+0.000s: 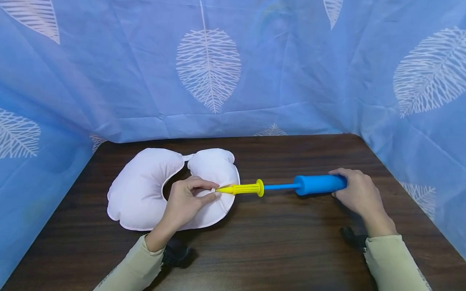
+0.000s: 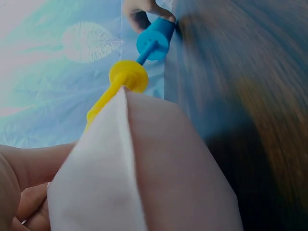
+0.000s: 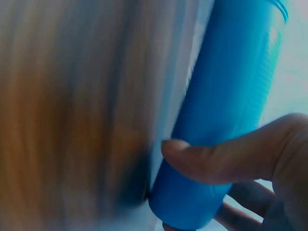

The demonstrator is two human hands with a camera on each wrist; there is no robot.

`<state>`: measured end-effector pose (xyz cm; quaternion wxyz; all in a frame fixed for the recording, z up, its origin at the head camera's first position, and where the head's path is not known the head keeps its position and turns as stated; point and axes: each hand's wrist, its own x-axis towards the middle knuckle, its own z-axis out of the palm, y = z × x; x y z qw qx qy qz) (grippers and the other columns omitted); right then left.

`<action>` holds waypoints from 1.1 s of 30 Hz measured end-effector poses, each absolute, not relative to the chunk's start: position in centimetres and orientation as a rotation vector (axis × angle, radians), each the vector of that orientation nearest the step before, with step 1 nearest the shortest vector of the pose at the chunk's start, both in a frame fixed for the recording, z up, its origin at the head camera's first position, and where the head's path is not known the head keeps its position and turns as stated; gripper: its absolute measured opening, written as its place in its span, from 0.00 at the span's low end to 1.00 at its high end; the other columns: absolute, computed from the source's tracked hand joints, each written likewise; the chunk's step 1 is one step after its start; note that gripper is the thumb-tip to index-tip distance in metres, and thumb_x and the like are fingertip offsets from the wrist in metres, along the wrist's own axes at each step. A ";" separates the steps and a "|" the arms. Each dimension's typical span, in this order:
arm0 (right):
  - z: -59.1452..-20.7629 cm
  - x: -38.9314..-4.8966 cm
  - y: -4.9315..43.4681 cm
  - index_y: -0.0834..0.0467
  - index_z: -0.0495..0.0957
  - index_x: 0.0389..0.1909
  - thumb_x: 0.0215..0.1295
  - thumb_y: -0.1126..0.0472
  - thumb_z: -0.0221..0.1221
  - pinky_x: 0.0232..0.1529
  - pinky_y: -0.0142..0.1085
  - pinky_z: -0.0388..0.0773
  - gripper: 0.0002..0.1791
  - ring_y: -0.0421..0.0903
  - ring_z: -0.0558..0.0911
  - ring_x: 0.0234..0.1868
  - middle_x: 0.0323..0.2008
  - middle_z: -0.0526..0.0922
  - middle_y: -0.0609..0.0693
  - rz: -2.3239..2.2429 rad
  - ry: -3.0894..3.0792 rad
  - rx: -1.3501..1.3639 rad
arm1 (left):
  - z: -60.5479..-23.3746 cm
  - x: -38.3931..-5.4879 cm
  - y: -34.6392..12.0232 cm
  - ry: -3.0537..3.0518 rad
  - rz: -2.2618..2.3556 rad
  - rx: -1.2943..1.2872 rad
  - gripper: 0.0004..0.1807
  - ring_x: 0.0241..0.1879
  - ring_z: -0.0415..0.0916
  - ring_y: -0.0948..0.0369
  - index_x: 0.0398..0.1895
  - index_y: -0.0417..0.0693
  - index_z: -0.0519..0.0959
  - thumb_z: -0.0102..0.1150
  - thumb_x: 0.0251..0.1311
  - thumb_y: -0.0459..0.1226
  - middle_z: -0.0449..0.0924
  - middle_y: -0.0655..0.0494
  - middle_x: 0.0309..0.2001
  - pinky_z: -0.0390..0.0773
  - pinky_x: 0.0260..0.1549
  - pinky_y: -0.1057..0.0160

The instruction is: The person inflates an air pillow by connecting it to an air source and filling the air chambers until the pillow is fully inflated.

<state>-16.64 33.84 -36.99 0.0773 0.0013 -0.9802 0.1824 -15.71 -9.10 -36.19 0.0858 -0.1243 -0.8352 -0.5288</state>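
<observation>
A white inflatable neck pillow (image 1: 136, 190), plump and U-shaped, lies on the table. My left hand (image 1: 182, 204) rests over its right arm, thumb and forefinger pinching the small pale valve (image 1: 213, 190). At that valve sits the tip of a hand pump's yellow nozzle (image 1: 245, 189). A blue rod (image 1: 280, 186) links the nozzle to the pump's blue barrel (image 1: 316, 184) and shows as a visible length between them. Around the barrel's far right end, my right hand (image 1: 358, 192) holds on, its thumb lying across the barrel (image 3: 207, 110) in the right wrist view.
The dark wood table (image 1: 276, 242) has blue curtain (image 1: 284, 72) with white leaf prints at its back and both sides. Dark wrist mounts (image 1: 176, 254) stick out beside both sleeves, close over the tabletop.
</observation>
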 end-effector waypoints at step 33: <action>-37.2 -16.5 28.6 0.55 0.77 0.59 0.52 0.67 0.69 0.54 0.65 0.68 0.30 0.64 0.71 0.60 0.58 0.77 0.61 0.597 -2.924 0.306 | -36.1 -15.5 -8.9 -2.512 -1.486 -0.420 0.11 0.37 0.77 0.70 0.30 0.60 0.89 0.77 0.44 0.34 0.83 0.70 0.28 0.78 0.38 0.69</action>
